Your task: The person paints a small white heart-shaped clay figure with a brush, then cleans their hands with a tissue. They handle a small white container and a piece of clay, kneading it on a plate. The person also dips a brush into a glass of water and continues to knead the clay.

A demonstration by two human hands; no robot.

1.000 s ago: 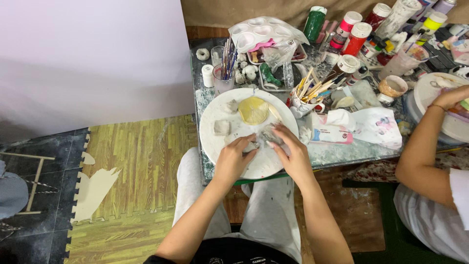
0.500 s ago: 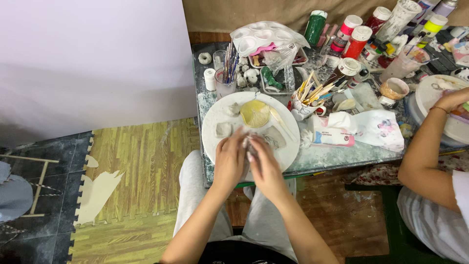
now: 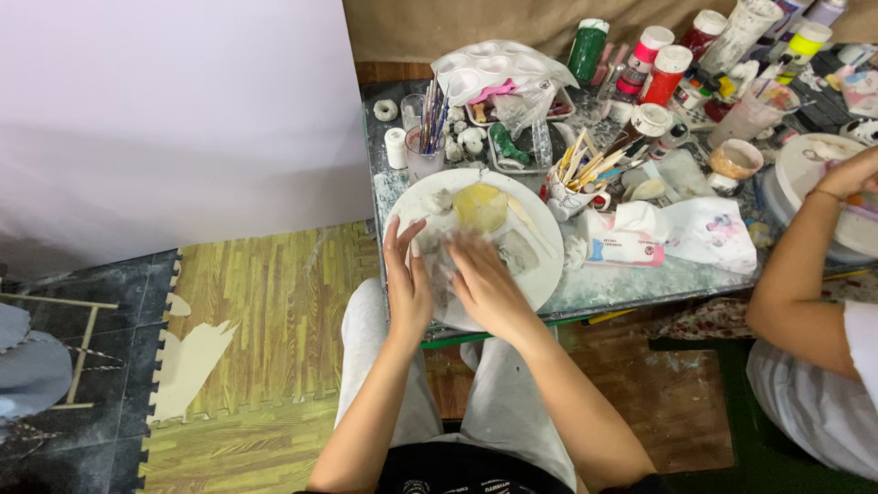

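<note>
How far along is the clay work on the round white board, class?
Done: a yellow disc and a grey slab lie shaped on the round white board. In hand: left hand and right hand press a clay lump, mostly hidden. Left: other grey lumps look unshaped.

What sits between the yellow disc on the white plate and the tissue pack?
In the head view, between the yellow disc and the tissue pack lie a flat stick on the white plate and a tool-filled cup.

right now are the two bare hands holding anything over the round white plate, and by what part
Cannot be told. The left hand and right hand press together over the round white plate; whatever lies between the palms is hidden and blurred.
</note>
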